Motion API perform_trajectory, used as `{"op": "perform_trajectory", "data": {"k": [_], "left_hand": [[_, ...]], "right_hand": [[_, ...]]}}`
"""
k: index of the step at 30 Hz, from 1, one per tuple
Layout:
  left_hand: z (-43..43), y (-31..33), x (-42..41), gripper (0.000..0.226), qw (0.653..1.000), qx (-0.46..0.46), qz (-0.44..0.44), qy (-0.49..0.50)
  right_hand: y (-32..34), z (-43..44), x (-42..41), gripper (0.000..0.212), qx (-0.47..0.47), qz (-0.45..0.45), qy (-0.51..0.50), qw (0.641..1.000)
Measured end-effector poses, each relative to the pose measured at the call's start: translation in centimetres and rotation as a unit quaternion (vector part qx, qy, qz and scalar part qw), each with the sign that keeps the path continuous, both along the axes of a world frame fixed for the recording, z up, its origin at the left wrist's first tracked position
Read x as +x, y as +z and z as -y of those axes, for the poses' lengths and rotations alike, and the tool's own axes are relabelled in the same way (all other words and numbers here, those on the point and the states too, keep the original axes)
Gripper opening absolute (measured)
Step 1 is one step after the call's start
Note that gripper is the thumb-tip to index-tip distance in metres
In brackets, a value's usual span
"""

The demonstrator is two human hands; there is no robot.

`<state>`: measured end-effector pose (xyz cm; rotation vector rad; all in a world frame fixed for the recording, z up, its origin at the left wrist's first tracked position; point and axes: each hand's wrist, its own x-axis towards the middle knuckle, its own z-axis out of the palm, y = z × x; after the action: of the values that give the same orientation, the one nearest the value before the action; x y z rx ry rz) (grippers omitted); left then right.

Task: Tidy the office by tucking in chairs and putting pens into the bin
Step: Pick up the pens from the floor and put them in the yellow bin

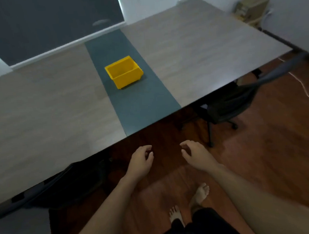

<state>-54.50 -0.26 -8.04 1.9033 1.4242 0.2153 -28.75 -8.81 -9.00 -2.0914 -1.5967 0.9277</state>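
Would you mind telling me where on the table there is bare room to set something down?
Both wood-grain stretches of the table are bare, left and right of the dark centre strip. The strip's near end is free too. Only the yellow bin occupies its middle.

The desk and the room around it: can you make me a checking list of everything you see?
Surface: long wood-look desk with a dark grey-green strip across its middle.
Job's things: yellow plastic bin on the strip, looks empty; no pens seen; two black office chairs, left and right, tucked partly under the desk.
Clutter: nothing seen.
Grip: left hand and right hand open, holding nothing.
Cables: thin pale cable on the floor, right.
Surroundings: brown wood floor; beige box by the wall.
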Motion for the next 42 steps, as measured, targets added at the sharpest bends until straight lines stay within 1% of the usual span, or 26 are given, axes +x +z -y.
{"op": "perform_trajectory", "data": {"k": [3,7,13,18,21,26,31,33,36,42], "left_hand": [[2.5,-0.8,2.6,0.043,0.998,-0.024,-0.001,-0.056],[5.3,-1.0,7.8,0.041,0.987,-0.052,0.002,-0.154],[11.3,0.0,16.9,0.038,0.959,-0.054,0.009,-0.279],[19.3,1.0,23.4,0.038,0.93,-0.029,0.005,-0.366],[25.7,1.4,26.3,0.037,0.912,-0.02,0.004,-0.409],[36.6,0.8,29.8,0.035,0.87,-0.029,-0.016,-0.492],[45.8,-0.7,33.0,0.033,0.834,-0.046,-0.033,-0.549],[49.2,-1.0,33.6,0.034,0.817,-0.06,-0.044,-0.572],[53.3,-1.5,34.2,0.035,0.792,-0.078,-0.064,-0.602],[56.9,-3.1,36.9,0.033,0.75,-0.087,-0.095,-0.649]], "right_hand": [[-0.2,4.8,1.7,0.037,-0.019,0.003,-0.066,0.998],[0.3,11.8,5.2,0.037,-0.019,0.007,-0.161,0.987],[1.6,24.4,10.6,0.034,-0.013,0.023,-0.313,0.949],[2.4,36.2,12.7,0.031,0.007,0.009,-0.409,0.912],[2.3,43.6,13.1,0.032,0.013,-0.018,-0.47,0.883],[0.9,55.6,13.2,0.033,0.008,-0.068,-0.57,0.819],[-1.1,65.4,12.5,0.031,-0.013,-0.096,-0.63,0.77],[-1.6,68.4,11.9,0.032,-0.029,-0.109,-0.651,0.75],[-2.4,71.9,10.8,0.032,-0.046,-0.105,-0.68,0.724],[-5.6,75.6,9.5,0.033,-0.066,-0.135,-0.726,0.671]]}}
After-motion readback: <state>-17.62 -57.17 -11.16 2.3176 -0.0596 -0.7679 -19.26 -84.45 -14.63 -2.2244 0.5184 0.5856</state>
